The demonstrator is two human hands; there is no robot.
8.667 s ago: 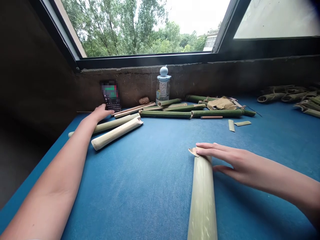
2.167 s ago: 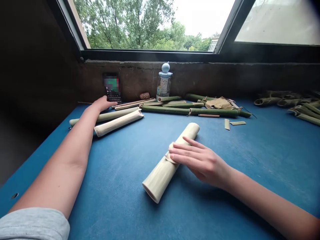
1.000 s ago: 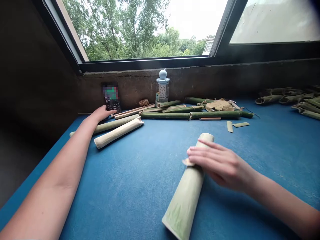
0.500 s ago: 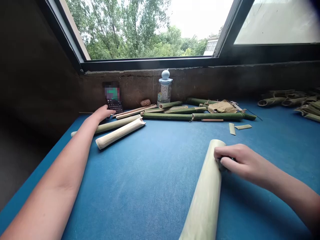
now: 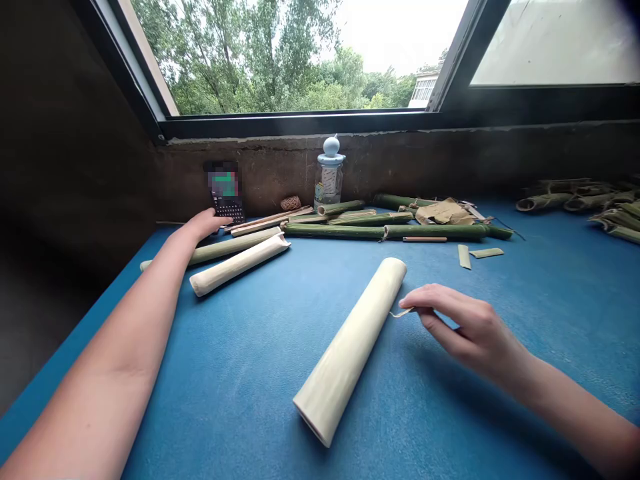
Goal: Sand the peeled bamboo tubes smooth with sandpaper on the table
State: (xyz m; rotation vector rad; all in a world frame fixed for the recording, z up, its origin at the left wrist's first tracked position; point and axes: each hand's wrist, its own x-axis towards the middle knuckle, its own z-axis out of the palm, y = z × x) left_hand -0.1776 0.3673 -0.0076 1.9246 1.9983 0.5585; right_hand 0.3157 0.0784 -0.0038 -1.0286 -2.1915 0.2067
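Where the right hand [image 5: 465, 327] hangs at about 2 o'clock from the centre of the blue table [image 5: 225, 407], its fingers are partly curled, forefinger and thumb [image 5: 423, 315] closing at the free end of a thin pale strip [image 5: 401, 313]; whether they grip it cannot be told. The strip's other end meets the side of a peeled bamboo tube [image 5: 350, 350], which lies alone mid-table, bare and cream-green, angled from 1 o'clock to 7 o'clock, with its open lower end facing the wearer. Left hand [image 5: 203, 225]: released, fingers loosely extended, at about 11 o'clock, holding nothing, just behind a green-skinned tube [image 5: 235, 245] and near a black keypad phone [image 5: 227, 212], its screen blurred. A second pale tube [image 5: 240, 265] lies alongside. Along the wall at 12 o'clock: a glass jar [image 5: 330, 179] with a blue knobbed lid, its contents unclear behind a label; a ball of twine [image 5: 291, 203]; a row of green bamboo lengths [image 5: 335, 231]; and crumpled brown husk [image 5: 443, 212]. Two short offcuts [image 5: 464, 257] lie at about 1 o'clock. A heap of curled bamboo pieces [image 5: 575, 200] sits at 2 o'clock.
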